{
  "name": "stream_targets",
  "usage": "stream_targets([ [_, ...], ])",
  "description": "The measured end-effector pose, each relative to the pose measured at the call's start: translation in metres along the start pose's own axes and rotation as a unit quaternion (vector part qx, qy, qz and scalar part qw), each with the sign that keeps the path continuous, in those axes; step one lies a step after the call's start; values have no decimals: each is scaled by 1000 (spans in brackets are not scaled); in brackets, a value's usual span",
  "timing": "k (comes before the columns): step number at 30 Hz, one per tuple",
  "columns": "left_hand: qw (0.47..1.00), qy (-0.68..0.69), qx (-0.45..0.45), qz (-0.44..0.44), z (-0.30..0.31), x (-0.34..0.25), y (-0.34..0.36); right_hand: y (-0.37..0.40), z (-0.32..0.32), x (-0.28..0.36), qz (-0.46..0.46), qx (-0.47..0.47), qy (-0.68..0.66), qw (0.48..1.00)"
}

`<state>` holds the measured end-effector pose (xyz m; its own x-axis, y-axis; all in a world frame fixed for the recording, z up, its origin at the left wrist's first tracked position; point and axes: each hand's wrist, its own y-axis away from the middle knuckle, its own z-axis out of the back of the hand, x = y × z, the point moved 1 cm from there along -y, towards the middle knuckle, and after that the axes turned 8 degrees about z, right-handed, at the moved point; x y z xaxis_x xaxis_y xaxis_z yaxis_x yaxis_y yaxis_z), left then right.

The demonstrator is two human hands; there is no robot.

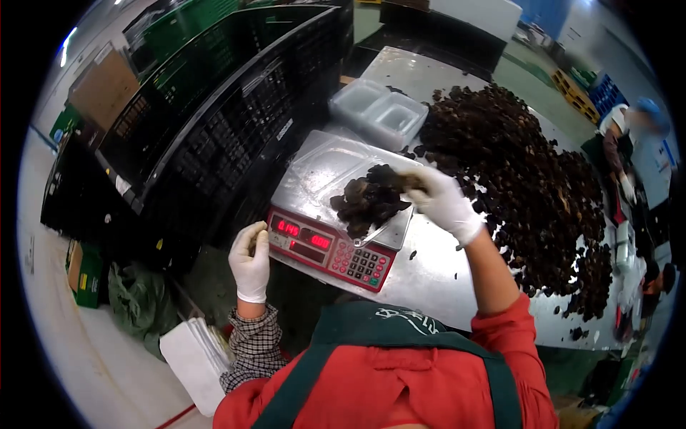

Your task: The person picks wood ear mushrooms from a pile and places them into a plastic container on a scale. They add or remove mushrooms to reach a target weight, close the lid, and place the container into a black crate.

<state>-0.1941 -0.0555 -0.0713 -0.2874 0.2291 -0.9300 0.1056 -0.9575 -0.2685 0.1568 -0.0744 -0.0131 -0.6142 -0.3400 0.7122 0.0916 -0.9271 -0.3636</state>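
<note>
On the metal table stands a red scale [325,247] with a silver pan and lit red digits. A clear plastic tray [332,168] lies on the pan, with a heap of dark, mushroom-like pieces [368,204] at its right end. Over that heap, my gloved right hand [444,204] has its fingers closed on some dark mushroom pieces. Beside the scale's left corner is my gloved left hand [250,264], its fingers curled in; a small dark bit seems to show between them, too small to name.
A large pile of dark pieces [522,186] spreads over the metal table [443,286]. Clear plastic trays [379,114] are stacked behind the scale. Tall black crates [243,121] rise on the left. Another person [625,143] stands at the table's far right.
</note>
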Motion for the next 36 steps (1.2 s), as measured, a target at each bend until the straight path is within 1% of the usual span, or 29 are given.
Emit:
stream_targets([
  [1,1000,-12,12,-10,-7,-3,0,-10,-12,8,34,19,46,998],
  [2,999,-25,21,-20,-12,-6,1,-21,-23,14,53,41,60,996],
  [3,999,-36,30,-27,-14,-12,3,-27,-34,20,20,57,25,998],
  [5,998,-31,42,-27,-15,-3,3,-44,-80,-45,85,139,84,983],
  [8,999,-20,46,-6,-10,9,5,-38,-84,-35,72,181,149,969],
  [10,999,-5,47,9,-7,15,0,-34,-60,-7,95,111,179,973],
  [11,998,5,52,21,-5,18,-1,-37,-48,2,100,112,146,978],
  [14,997,23,63,33,-7,18,-6,-45,-24,13,100,93,131,982],
  [15,997,36,65,35,-10,17,-8,-46,-17,13,62,87,117,987],
  [16,996,49,67,37,-12,17,-11,-49,-9,17,46,83,80,992],
  [18,997,25,66,10,-13,10,-18,-47,5,20,-12,9,-7,1000],
  [19,998,14,62,-1,-12,8,-21,-41,11,20,-11,-23,0,1000],
  [22,999,15,32,-16,-3,19,-33,-11,28,2,-65,-29,60,996],
  [24,999,45,5,0,5,23,-37,21,34,-24,-157,-29,106,981],
  [26,999,34,-10,9,15,23,-40,53,35,-47,-289,-48,123,948],
  [28,999,41,-13,18,19,24,-42,91,32,-94,-287,-83,84,951],
  [29,998,53,-10,22,18,22,-42,101,30,-105,-263,-83,75,958],
  [30,998,64,-7,25,15,21,-41,104,28,-104,-240,-85,67,965],
  [31,999,51,2,6,10,21,-42,107,26,-104,-234,-110,45,965],
  [32,999,39,12,-12,4,20,-41,108,25,-105,-235,-108,56,964],
  [33,999,24,24,-33,-3,11,-38,105,25,-100,-236,-106,67,964],
  [34,998,33,40,-36,-12,-1,-34,97,25,-86,-238,-104,79,963],
  [35,996,33,61,-52,-22,-11,-27,86,26,-71,-282,-80,92,952],
  [36,994,34,82,-68,-34,-18,-18,68,24,-44,-287,-55,84,953],
])
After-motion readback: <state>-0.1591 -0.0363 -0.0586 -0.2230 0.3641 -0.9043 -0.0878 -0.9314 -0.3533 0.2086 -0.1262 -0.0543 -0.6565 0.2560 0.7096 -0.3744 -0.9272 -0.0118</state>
